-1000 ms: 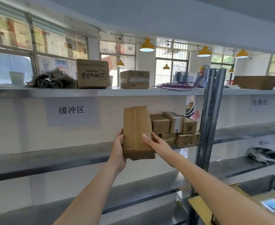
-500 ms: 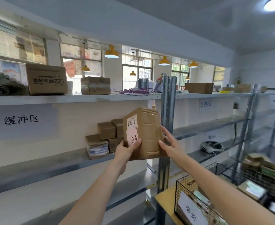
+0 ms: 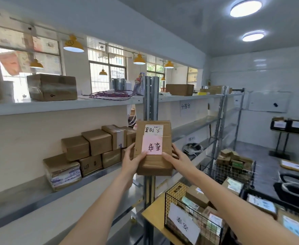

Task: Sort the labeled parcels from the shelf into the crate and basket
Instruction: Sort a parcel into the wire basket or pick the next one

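I hold a brown cardboard parcel (image 3: 154,163) upright in front of the shelf post, its pink and white labels facing me. My left hand (image 3: 131,160) grips its left edge, thumb on the pink label. My right hand (image 3: 177,159) grips the right edge. Several brown parcels (image 3: 95,147) are stacked on the middle shelf (image 3: 30,200) to the left. A black wire basket (image 3: 191,214) with a white label holds parcels at lower right. Behind it stands a second wire basket (image 3: 233,171) with boxes.
A grey steel shelf post (image 3: 150,99) stands right behind the parcel. The top shelf carries boxes (image 3: 52,86) and a coil of cable (image 3: 109,94). A yellow table edge (image 3: 152,214) lies under the basket. More labelled parcels (image 3: 261,204) sit at far right.
My view swung right, away from the shelf stack. The parcel turned in my hands, so its labelled face now points at me, and the baskets came into sight.
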The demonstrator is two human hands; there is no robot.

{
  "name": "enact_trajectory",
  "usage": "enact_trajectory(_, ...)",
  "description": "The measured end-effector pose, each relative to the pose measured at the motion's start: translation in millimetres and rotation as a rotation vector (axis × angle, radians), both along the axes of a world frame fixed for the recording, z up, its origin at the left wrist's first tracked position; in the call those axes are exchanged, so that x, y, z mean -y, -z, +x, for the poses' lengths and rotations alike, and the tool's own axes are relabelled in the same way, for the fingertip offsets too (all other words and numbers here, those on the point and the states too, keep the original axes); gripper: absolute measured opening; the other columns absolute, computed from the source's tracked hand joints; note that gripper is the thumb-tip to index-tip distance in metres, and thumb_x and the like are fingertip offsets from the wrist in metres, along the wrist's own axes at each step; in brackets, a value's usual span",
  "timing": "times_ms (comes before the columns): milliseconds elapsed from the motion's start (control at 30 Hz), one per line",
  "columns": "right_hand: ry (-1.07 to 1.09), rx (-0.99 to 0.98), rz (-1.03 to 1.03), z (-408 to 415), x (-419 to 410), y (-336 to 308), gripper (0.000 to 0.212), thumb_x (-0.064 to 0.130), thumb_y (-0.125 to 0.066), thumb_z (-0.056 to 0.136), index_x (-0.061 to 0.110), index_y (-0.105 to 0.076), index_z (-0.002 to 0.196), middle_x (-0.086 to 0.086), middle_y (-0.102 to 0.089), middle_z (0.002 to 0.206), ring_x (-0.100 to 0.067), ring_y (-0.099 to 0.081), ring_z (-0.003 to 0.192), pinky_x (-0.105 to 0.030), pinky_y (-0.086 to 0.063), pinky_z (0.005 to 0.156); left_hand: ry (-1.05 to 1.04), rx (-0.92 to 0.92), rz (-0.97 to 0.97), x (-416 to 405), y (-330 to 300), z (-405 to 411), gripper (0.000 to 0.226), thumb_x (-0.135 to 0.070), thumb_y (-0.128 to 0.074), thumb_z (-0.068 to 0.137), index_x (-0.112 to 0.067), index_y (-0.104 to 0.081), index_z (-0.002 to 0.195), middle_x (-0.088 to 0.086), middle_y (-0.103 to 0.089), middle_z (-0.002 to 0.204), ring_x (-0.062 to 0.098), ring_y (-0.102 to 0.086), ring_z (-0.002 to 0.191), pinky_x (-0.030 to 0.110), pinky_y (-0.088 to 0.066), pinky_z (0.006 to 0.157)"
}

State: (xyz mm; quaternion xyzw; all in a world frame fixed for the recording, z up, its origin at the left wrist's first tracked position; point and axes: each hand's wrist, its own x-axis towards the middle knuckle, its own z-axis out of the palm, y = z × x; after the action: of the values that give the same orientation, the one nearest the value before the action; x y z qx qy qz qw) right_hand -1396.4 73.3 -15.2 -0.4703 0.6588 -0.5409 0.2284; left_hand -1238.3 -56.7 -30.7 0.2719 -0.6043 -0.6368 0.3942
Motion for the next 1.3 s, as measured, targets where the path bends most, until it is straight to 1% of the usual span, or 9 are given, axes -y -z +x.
enact_trajectory(100,0.086,0.035,-0.014,-11,-3,-1,0.079,0.047,-0.065,0.094,0.043,-0.019,0.158,0.007,-0.049,0.145,-0.017,-0.054,0.125,-0.048,-0.048,0.106,0.08,0.042,0.007,17,6,-23,0.067,-0.041,-0.08,0.083,-0.054,-0.039,0.134,0.005,-0.051,0.139,0.027,-0.054,0.122,0.053,-0.047,0.104)
enact_trajectory(333,0.243,0.068,0.007,-35,-21,15,0.078,0.044,-0.063,0.096,0.044,-0.015,0.158,0.006,-0.053,0.135,-0.017,-0.057,0.12,-0.051,-0.048,0.106,0.257,0.072,0.026,20,29,-79,0.062,-0.039,-0.069,0.093,-0.052,-0.031,0.14,-0.003,-0.048,0.123,0.018,-0.054,0.102,0.042,-0.052,0.085)
enact_trajectory(433,0.32,0.105,0.029,-51,-33,25,0.074,0.039,-0.061,0.098,0.042,-0.016,0.158,0.007,-0.054,0.132,-0.015,-0.058,0.115,-0.043,-0.052,0.099,0.335,0.082,0.032,13,39,-105,0.057,-0.032,-0.062,0.098,-0.049,-0.03,0.142,-0.01,-0.047,0.11,0.016,-0.053,0.096,0.035,-0.047,0.071)
enact_trajectory(567,0.384,0.103,0.06,-82,-43,31,0.07,0.037,-0.058,0.101,0.041,-0.018,0.157,0.008,-0.051,0.129,-0.001,-0.055,0.102,-0.022,-0.048,0.072,0.412,0.118,0.026,11,49,-143,0.065,-0.039,-0.062,0.097,-0.052,-0.025,0.148,0.001,-0.048,0.127,0.018,-0.053,0.103,0.037,-0.047,0.077)
enact_trajectory(667,0.405,0.136,0.083,-114,-42,38,0.068,0.036,-0.057,0.101,0.041,-0.019,0.158,0.004,-0.05,0.138,-0.001,-0.055,0.102,-0.021,-0.048,0.07,0.464,0.173,0.04,16,52,-179,0.075,-0.043,-0.065,0.093,-0.053,-0.019,0.152,0.005,-0.048,0.135,0.021,-0.054,0.104,0.041,-0.049,0.084)
enact_trajectory(833,0.44,0.185,0.099,-184,-29,56,0.064,0.038,-0.058,0.101,0.045,-0.025,0.155,0.009,-0.055,0.133,-0.004,-0.058,0.108,-0.019,-0.05,0.069,0.512,0.236,0.067,36,65,-253,0.076,-0.045,-0.067,0.092,-0.049,-0.021,0.152,0.002,-0.051,0.129,0.018,-0.056,0.097,0.034,-0.048,0.069)
enact_trajectory(1133,0.575,0.212,0.24,-350,13,124,0.082,0.065,-0.056,0.091,0.034,-0.023,0.16,-0.002,-0.036,0.16,-0.023,-0.042,0.139,-0.043,-0.041,0.112,0.354,0.267,0.178,67,130,-422,0.089,-0.037,-0.073,0.09,-0.048,-0.012,0.155,0.003,-0.049,0.132,0.02,-0.056,0.096,0.039,-0.052,0.072)
enact_trajectory(1200,0.567,0.296,0.305,-384,20,146,0.092,0.067,-0.06,0.087,0.033,-0.016,0.161,-0.002,-0.027,0.164,-0.025,-0.038,0.144,-0.046,-0.039,0.114,0.307,0.273,0.241,74,149,-455,0.113,-0.043,-0.085,0.073,-0.058,-0.004,0.15,0.004,-0.051,0.14,0.029,-0.058,0.111,0.054,-0.056,0.086)
enact_trajectory(1300,0.528,0.46,0.33,-419,32,180,0.102,0.064,-0.068,0.084,0.035,-0.009,0.161,-0.002,-0.024,0.165,-0.029,-0.044,0.14,-0.042,-0.044,0.107,0.256,0.324,0.311,85,187,-505,0.135,-0.058,-0.094,0.044,-0.073,0.001,0.138,0.006,-0.049,0.147,0.039,-0.057,0.12,0.067,-0.055,0.08)
